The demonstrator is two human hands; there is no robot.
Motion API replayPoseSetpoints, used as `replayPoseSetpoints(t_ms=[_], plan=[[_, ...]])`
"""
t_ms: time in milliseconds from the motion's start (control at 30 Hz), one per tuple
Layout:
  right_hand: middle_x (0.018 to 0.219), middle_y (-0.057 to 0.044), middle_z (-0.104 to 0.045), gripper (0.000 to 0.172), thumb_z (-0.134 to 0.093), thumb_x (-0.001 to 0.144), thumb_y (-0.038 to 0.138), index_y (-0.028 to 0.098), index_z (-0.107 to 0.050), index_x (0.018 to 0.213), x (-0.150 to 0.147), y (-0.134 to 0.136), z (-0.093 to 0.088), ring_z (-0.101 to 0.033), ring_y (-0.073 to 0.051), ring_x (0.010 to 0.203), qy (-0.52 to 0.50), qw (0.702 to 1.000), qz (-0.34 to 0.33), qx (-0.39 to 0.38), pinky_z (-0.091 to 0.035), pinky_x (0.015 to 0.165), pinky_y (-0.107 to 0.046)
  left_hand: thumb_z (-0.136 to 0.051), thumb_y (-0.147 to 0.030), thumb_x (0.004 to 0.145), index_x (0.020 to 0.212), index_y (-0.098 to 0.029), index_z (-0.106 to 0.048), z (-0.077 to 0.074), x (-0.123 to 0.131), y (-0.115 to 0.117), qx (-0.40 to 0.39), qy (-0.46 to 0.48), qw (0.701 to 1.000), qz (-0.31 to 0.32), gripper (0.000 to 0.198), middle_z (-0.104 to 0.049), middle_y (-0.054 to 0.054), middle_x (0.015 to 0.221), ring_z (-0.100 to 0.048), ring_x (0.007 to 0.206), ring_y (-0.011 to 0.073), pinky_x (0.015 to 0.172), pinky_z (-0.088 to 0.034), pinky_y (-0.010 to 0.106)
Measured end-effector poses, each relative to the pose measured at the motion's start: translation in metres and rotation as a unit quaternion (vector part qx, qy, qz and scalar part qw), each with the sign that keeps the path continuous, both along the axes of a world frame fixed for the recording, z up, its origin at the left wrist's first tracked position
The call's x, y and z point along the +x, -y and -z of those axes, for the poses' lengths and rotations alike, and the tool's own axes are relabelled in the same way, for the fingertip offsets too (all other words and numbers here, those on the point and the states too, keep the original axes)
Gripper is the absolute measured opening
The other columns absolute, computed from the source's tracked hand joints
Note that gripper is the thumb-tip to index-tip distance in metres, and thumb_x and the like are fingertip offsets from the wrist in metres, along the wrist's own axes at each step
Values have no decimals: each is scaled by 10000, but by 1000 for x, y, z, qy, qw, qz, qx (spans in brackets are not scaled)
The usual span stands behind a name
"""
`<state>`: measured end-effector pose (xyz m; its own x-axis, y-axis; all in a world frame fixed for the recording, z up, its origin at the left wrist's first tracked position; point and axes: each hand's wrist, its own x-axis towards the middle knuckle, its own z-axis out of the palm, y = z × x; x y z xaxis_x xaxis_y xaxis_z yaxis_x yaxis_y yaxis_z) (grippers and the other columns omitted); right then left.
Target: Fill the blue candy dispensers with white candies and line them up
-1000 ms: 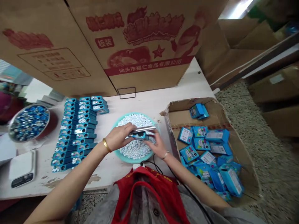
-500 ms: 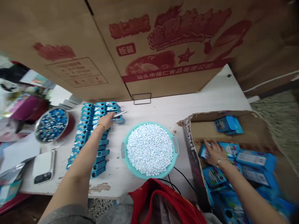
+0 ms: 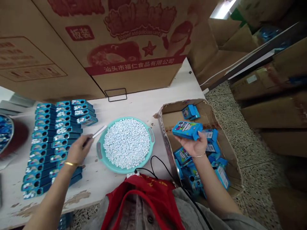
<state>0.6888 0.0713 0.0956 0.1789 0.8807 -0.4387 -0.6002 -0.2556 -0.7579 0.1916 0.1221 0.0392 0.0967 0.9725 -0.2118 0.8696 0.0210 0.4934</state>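
My left hand point(image 3: 78, 149) is closed on a slim, silvery metal tool point(image 3: 99, 131), whose tip points at the left rim of a turquoise basin point(image 3: 100, 152) heaped with small pale tablets point(image 3: 127, 143). Under and beside that hand stand rows of small blue candy boxes point(image 3: 44, 140) with round holes, many showing pale tablets on top. My right hand point(image 3: 193, 147) grips a blue candy box point(image 3: 187, 129) from below, over an open carton point(image 3: 165, 145). Inside the carton lie more blue boxes point(image 3: 182, 155), partly hidden by my arm.
Large printed cartons point(image 3: 115, 60) wall off the back of the white table point(image 3: 134, 105). A wire frame point(image 3: 117, 95) touches their base. At the far left is a bowl of blue wrapped pieces point(image 3: 5, 132). Black cables point(image 3: 165, 163) run in front of the basin. More cartons point(image 3: 273, 108) stand right.
My right hand has lifted a blue box from among those in the carton. The left hand has moved from the rows toward the basin with the metal tool. The view has swung right.
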Motion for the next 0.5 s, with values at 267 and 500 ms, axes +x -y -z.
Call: replayPoseSetpoints(t_ms=[267, 500], plan=[[1291, -134, -605, 731, -564, 707, 692, 214, -531, 1258, -66, 38, -26, -509, -353, 1266, -195, 975, -96, -47, -377, 1032, -646, -436, -326, 898, 998, -198, -612, -35, 64, 132, -188, -85, 973, 100, 240, -670, 90, 1033, -645, 934, 236, 780, -483, 323], [1236, -30, -656, 531, -585, 703, 300, 293, -555, 1232, -96, 75, -11, -579, -280, 1204, -196, 972, -83, -103, -433, 1033, -591, -422, -241, 931, 1100, -167, -541, 17, 159, 118, -163, -114, 980, -5, 219, -596, 120, 1155, -628, 973, 226, 768, -475, 314]])
